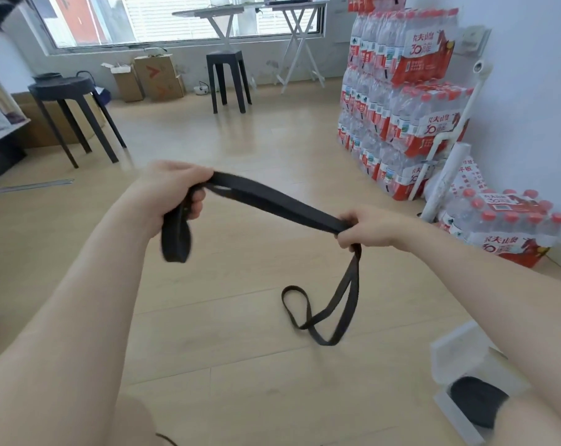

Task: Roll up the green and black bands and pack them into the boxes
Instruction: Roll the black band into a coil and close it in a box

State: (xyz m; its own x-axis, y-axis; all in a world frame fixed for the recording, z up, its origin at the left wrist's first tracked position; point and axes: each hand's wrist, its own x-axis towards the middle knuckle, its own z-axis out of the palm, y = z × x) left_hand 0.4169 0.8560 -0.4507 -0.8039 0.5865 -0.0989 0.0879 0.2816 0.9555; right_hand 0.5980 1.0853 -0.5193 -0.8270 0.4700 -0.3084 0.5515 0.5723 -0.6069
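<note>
Left hand (173, 191) and right hand (362, 228), fingers curled tight, grip the black band (272, 201) stretched between them; its tail loops onto bare floor (240, 140) beside the box (459, 352).

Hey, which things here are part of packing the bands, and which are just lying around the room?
For the job: black band, gripped by left hand and right hand; clear box holding a dark roll.
Lying about: water bottle packs, black stools, cardboard boxes, folding tables.
</note>
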